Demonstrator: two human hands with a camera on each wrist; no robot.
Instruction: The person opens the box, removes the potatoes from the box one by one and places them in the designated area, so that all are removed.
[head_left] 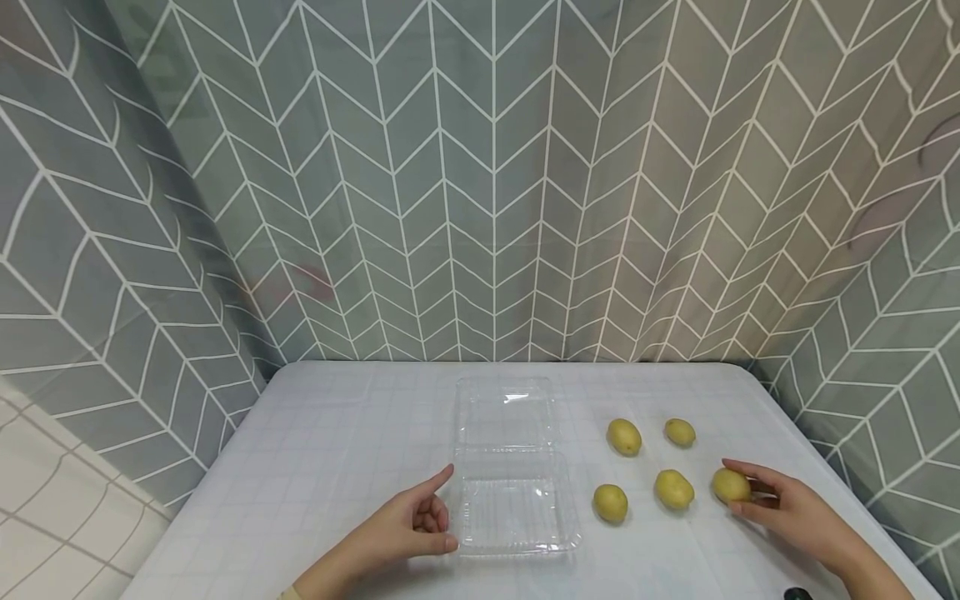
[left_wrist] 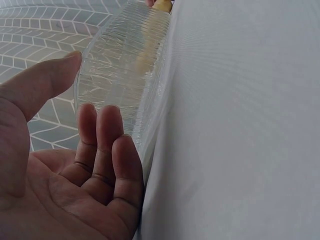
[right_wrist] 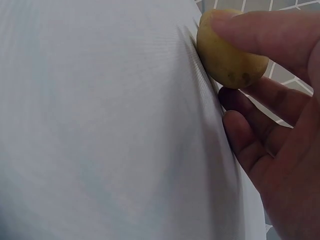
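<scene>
A clear plastic clamshell box lies on the table, its lid folded back flat behind the base. At the box's left side is my left hand, with thumb and index finger spread along its edge and the other fingers loosely bent. In the left wrist view the ribbed box wall stands just beyond those fingers, which hold nothing. Over on the right, my right hand grips a yellow lemon between thumb and fingers. Dark spots mark this lemon in the right wrist view, where it sits close to the tabletop.
Between the box and my right hand lie several more lemons, including a front one, a lumpy one, and two farther back, a larger and a smaller. A black object shows at the front edge. Patterned curtains surround the white table.
</scene>
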